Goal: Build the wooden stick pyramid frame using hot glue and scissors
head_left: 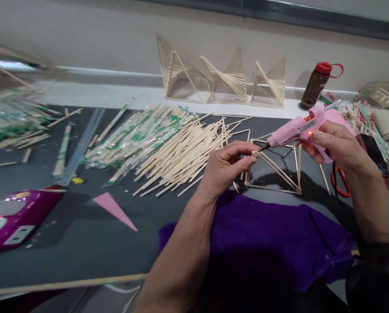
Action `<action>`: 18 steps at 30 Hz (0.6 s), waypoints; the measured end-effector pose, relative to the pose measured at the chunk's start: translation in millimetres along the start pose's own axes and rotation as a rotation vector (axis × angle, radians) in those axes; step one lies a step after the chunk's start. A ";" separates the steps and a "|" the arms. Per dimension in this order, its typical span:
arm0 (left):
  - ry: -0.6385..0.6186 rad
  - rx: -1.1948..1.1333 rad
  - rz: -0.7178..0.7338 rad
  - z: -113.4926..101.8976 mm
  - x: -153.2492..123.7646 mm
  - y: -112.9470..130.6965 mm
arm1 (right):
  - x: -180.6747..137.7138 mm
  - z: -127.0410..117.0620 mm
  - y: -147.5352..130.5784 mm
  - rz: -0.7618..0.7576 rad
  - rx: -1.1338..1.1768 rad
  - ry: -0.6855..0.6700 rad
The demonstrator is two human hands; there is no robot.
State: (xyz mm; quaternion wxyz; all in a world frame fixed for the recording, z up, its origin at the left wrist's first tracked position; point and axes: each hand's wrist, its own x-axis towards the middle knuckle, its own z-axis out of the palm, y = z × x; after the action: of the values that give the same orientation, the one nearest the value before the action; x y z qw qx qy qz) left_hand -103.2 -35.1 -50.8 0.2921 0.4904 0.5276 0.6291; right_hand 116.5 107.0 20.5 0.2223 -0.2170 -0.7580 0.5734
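A pink hot glue gun [289, 130] with a lit red light is gripped in my right hand [336, 143]. Its dark nozzle points left and meets a corner of a wooden stick frame [273, 190]. My left hand [229, 163] pinches that upper corner between thumb and fingers, right beside the nozzle tip. The frame is built of thin sticks joined into triangles, and its base rests on the dark table. Just left of my left hand lies a loose pile of bare wooden sticks [178, 152]. A purple cloth [273, 234] lies below my hands.
Several finished twisted stick models [227, 82] stand along the wall. A brown bottle with a red cap [315, 84] is at the back right. Wrapped chopsticks [139, 130], a clear ruler [82, 148], a pink paper triangle [116, 211] and a magenta device [28, 217] lie leftward. Red-handled scissors [341, 182] lie right.
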 end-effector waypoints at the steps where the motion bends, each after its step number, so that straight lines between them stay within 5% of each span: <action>1: 0.000 0.006 -0.003 0.1 0.0 0.2 | -0.2 0.1 0.0 0.003 0.003 0.006; 18: 0.016 -0.024 -0.003 -3.6 -1.4 -3.5 | 0.1 1.3 -3.9 0.012 0.055 -0.008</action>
State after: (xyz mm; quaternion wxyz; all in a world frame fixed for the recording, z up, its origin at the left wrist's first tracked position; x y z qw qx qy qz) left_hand -106.6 -36.7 -54.4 0.2946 0.4809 0.5230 0.6391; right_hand 115.4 105.1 24.0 0.2217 -0.2129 -0.7418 0.5961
